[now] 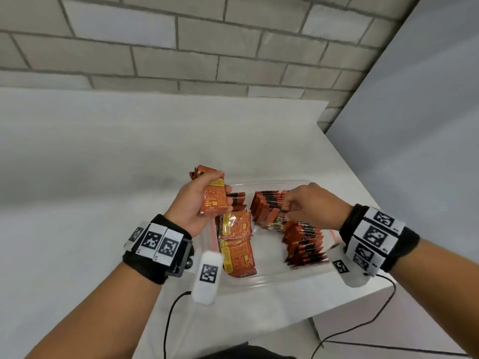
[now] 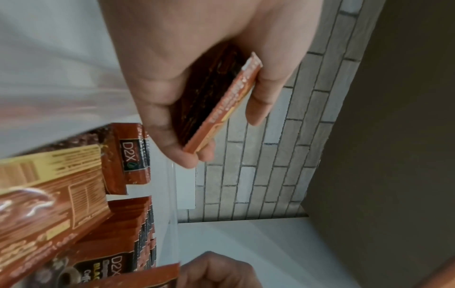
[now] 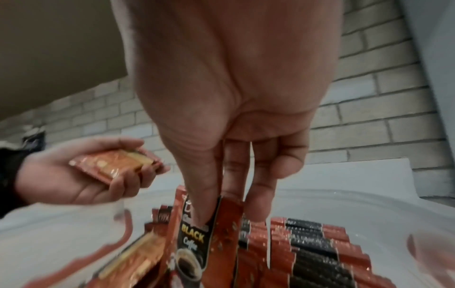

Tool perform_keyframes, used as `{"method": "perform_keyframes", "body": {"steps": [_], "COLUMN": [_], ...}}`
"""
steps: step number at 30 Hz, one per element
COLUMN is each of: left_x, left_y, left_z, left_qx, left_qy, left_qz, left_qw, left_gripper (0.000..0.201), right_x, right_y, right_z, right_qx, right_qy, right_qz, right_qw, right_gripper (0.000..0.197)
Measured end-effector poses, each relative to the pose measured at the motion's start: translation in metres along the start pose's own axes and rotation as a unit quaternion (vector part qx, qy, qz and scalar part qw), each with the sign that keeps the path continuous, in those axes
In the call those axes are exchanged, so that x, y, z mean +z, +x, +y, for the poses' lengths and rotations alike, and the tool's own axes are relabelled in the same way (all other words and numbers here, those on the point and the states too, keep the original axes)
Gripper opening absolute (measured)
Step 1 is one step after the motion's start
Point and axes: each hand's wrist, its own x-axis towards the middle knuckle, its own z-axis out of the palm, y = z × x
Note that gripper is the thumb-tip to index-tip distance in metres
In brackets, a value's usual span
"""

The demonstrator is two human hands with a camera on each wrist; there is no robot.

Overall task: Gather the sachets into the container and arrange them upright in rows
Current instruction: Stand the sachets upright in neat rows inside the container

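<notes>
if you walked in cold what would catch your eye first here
The red-orange sachets packed upright in rows along the right side of the clear container stand out first. Next, the left hand grips a small stack of sachets above the container's far left corner. The right hand pinches one sachet among the rows.

I see glossy orange-red foil-like sachets (image 1: 237, 246) catching glints, inside a clear, smooth plastic container (image 1: 272, 278). The white worktop (image 1: 90, 151) looks matt and smooth. Behind it, the grey brick wall (image 1: 181, 47) looks rough and dull.
</notes>
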Motion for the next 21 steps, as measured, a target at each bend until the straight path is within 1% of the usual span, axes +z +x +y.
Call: {"method": "perform_keyframes", "body": {"steps": [1, 4, 7, 8, 11, 12, 16, 21], "left_x": [-0.001, -0.002, -0.002, -0.003, -0.005, -0.005, -0.006, -0.006], "left_y": [0.0, 0.003, 0.005, 0.005, 0.007, 0.007, 0.006, 0.005], "left_z": [0.0, -0.001, -0.002, -0.003, -0.003, -0.003, -0.003, -0.002], "left_qx": [-0.003, -0.003, -0.006, -0.007, -0.01, -0.011, -0.013, -0.015], "left_qy": [-0.007, -0.014, -0.01, -0.011, -0.015, -0.014, -0.01, -0.01], "left_qz": [-0.003, 0.001, -0.001, -0.003, -0.01, -0.013, -0.016, -0.011], "left_qw": [1.0, 1.0, 1.0, 1.0, 1.0, 1.0, 1.0, 1.0], "left_gripper": [0.03, 0.022, 0.019, 0.019, 0.024, 0.025, 0.02, 0.014], "right_x": [0.003, 0.008, 0.013, 0.015, 0.021, 0.022, 0.022, 0.021], "right_y": [0.005, 0.014, 0.02, 0.021, 0.024, 0.024, 0.024, 0.025], "right_z": [-0.002, -0.007, -0.01, -0.011, -0.012, -0.012, -0.016, -0.019], "right_qx": [0.0, 0.0, 0.002, 0.005, 0.013, 0.012, -0.003, -0.007], "right_qy": [-0.019, -0.06, -0.107, -0.128, -0.173, -0.184, -0.245, -0.278], "right_qz": [-0.009, -0.028, -0.038, -0.041, -0.046, -0.048, -0.049, -0.049], "right_qw": [1.0, 0.998, 0.994, 0.991, 0.984, 0.982, 0.968, 0.959], "right_gripper": [0.013, 0.016, 0.01, 0.011, 0.026, 0.028, 0.012, 0.011]}}
